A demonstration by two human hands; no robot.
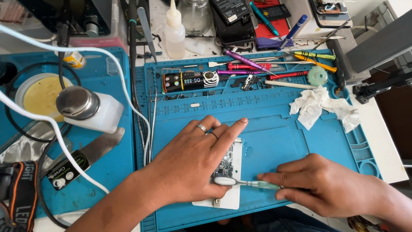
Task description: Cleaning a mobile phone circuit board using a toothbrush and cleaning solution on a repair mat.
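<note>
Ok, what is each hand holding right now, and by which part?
The right hand grips a toothbrush by its handle, its head at the circuit board. The left hand holds nothing; it lies flat, pressing the board down.

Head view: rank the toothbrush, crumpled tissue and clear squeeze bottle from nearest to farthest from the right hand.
1. Toothbrush: held in the right hand, bristles at the circuit board.
2. Tissue: above the hand, on the mat's right side.
3. Squeeze bottle: far up-left, beyond the mat's top edge.
</note>
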